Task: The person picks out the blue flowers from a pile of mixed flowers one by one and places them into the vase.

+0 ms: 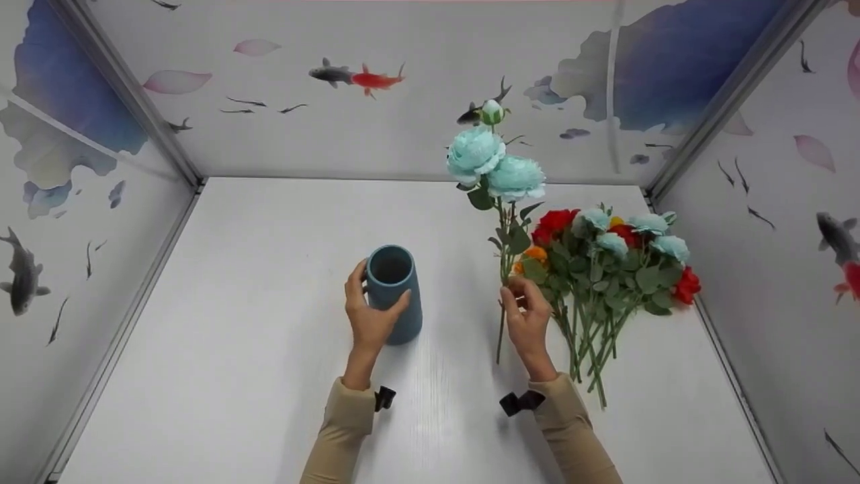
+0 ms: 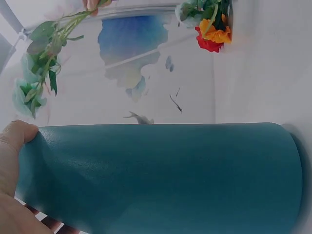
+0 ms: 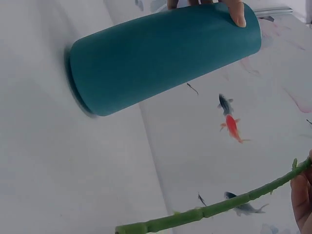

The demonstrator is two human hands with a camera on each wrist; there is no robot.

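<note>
A teal vase [image 1: 403, 316] stands upright on the white table, its dark mouth facing up. My left hand [image 1: 373, 319] grips it near the rim, thumb on one side and fingers round the other; the left wrist view shows the vase wall [image 2: 161, 175] up close. My right hand [image 1: 527, 312] pinches the stem of a light-blue artificial flower spray [image 1: 514, 178], with two full blooms and a bud at the top. The bare stem end [image 3: 195, 214] hangs below that hand, to the right of the vase and apart from it.
To the right of my right hand lies a pile of artificial flowers [image 1: 611, 269], red, orange and light blue, their stems pointing toward me. Printed panels [image 1: 416, 134] wall the table [image 1: 235, 302] at the back and both sides.
</note>
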